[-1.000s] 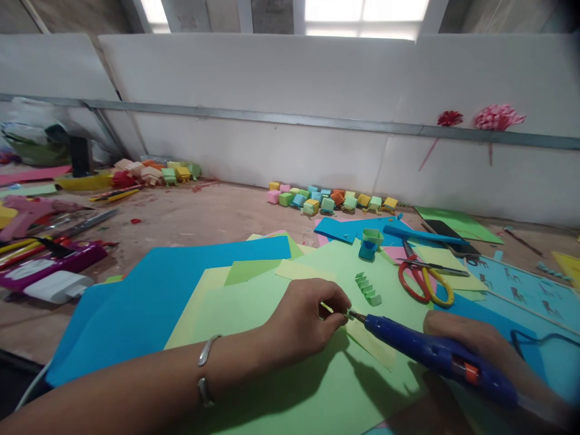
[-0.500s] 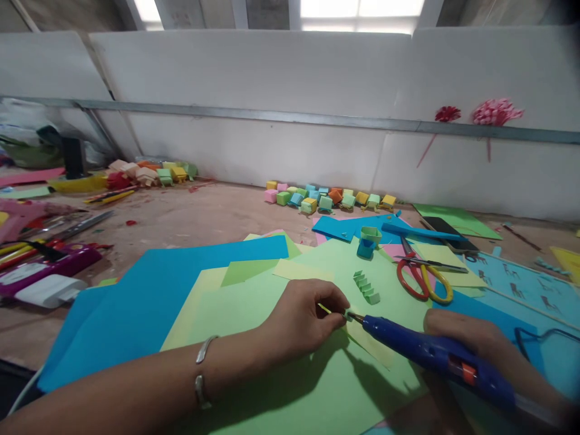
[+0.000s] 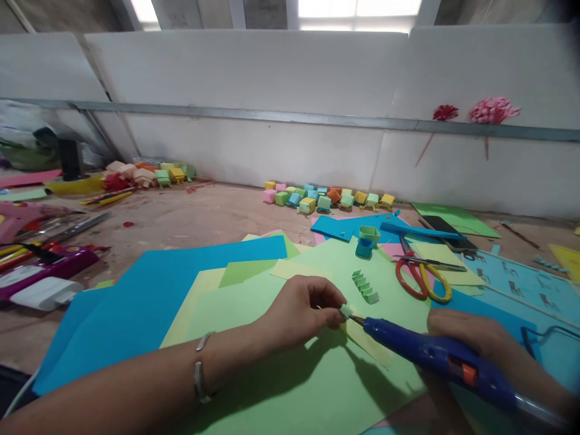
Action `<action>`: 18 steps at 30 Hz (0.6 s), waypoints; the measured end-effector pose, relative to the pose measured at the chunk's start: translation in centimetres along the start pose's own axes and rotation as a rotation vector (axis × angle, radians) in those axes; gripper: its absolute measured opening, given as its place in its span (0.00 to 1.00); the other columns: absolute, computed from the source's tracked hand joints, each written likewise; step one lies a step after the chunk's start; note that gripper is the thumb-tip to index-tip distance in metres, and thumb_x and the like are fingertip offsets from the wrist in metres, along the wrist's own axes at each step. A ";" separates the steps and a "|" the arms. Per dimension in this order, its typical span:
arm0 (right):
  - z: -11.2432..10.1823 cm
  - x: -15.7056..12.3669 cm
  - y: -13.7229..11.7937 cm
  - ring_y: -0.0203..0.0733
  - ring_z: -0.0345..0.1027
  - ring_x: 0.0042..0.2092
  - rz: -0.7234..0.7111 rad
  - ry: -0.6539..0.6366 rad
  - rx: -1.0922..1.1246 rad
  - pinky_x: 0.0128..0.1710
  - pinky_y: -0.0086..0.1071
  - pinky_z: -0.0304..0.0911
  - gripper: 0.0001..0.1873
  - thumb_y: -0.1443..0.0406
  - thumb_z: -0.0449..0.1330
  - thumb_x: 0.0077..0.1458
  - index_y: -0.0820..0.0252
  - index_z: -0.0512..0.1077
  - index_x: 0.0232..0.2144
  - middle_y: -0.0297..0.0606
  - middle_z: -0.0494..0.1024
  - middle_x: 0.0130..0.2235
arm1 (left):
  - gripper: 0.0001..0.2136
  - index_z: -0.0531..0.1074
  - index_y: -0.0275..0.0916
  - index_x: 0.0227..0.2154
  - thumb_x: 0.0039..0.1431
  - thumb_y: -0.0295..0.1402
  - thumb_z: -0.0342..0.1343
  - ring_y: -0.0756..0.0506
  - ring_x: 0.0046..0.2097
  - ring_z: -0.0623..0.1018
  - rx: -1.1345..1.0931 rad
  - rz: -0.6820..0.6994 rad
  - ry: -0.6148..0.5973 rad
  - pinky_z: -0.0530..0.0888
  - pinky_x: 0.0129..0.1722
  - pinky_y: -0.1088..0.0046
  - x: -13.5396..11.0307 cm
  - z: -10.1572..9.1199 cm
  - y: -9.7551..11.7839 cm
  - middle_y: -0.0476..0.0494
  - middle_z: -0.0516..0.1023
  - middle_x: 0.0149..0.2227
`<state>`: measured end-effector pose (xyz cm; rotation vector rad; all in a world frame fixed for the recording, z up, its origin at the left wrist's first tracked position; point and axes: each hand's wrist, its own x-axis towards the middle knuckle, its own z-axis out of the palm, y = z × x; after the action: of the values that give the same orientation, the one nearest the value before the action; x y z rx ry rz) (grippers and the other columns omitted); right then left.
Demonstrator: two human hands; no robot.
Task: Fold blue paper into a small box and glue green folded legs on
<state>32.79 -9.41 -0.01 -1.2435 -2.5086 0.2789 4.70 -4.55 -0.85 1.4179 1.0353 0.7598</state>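
Just right of centre in the lower half of the frame, a small pale-green paper piece (image 3: 346, 311) sits at the fingertips of the person's left hand (image 3: 301, 311), thumb and forefinger nearly closed in a pinch on it. The right hand (image 3: 480, 338), lower right, wraps round a blue glue gun (image 3: 417, 347), whose nozzle meets or almost meets the paper. I'd guess the piece is feather-light, easily crushed and best held lightly by its edges; the gun looks rigid and heavier, best gripped by its body, well behind the metal tip. I can't read any brand or lettering on it from here.
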 end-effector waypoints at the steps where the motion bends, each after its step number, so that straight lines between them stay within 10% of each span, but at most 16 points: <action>1: 0.1 0.0 -0.1 0.33 0.60 0.22 -0.005 0.019 -0.003 0.21 0.24 0.53 0.16 0.62 0.52 0.59 0.57 0.56 0.20 0.30 0.65 0.21 | 0.06 0.77 0.36 0.25 0.40 0.23 0.60 0.48 0.27 0.78 0.018 0.008 0.005 0.74 0.29 0.74 0.0 0.0 -0.1 0.48 0.79 0.23; 11: 1.2 0.3 -0.4 0.32 0.55 0.20 0.006 0.130 0.033 0.19 0.25 0.48 0.19 0.59 0.53 0.58 0.57 0.54 0.19 0.29 0.61 0.20 | 0.05 0.79 0.36 0.26 0.44 0.22 0.61 0.47 0.30 0.78 0.343 0.245 0.043 0.76 0.31 0.74 -0.4 0.2 0.0 0.44 0.80 0.28; 18: 1.0 0.1 -0.2 0.32 0.54 0.21 0.025 0.129 -0.017 0.20 0.25 0.47 0.15 0.64 0.51 0.56 0.57 0.52 0.19 0.29 0.61 0.20 | 0.07 0.77 0.36 0.26 0.41 0.22 0.60 0.48 0.28 0.78 0.067 0.051 0.004 0.74 0.31 0.74 0.2 0.0 0.1 0.48 0.79 0.24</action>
<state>32.22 -9.50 -0.91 -1.2584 -2.3922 0.1769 4.79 -4.36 -0.81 1.5057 1.0397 0.7710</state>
